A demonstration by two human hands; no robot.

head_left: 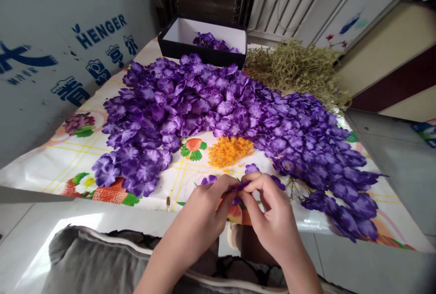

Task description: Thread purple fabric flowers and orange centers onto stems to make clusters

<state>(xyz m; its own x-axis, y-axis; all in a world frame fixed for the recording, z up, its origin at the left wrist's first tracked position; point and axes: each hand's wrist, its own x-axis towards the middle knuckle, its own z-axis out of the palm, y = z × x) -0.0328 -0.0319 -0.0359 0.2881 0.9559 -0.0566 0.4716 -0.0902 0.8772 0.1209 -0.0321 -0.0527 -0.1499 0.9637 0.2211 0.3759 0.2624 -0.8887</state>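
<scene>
My left hand [200, 214] and my right hand [269, 212] meet at the table's near edge, fingertips pinched together on one small purple fabric flower [239, 187]. Most of that flower is hidden by my fingers. A wide heap of purple fabric flowers [204, 103] covers the table beyond my hands and runs down its right side. A small pile of orange stamen pieces [229, 151] lies just past my fingertips. Two loose purple flowers [252, 168] lie between that pile and my hands.
The table wears a fruit-printed plastic cloth [71, 162]. A black box with a white inside [204, 40] holds more purple flowers at the far end. A bundle of dry olive-green sprigs [296, 69] lies at the back right. A wall with blue lettering [51, 58] stands left.
</scene>
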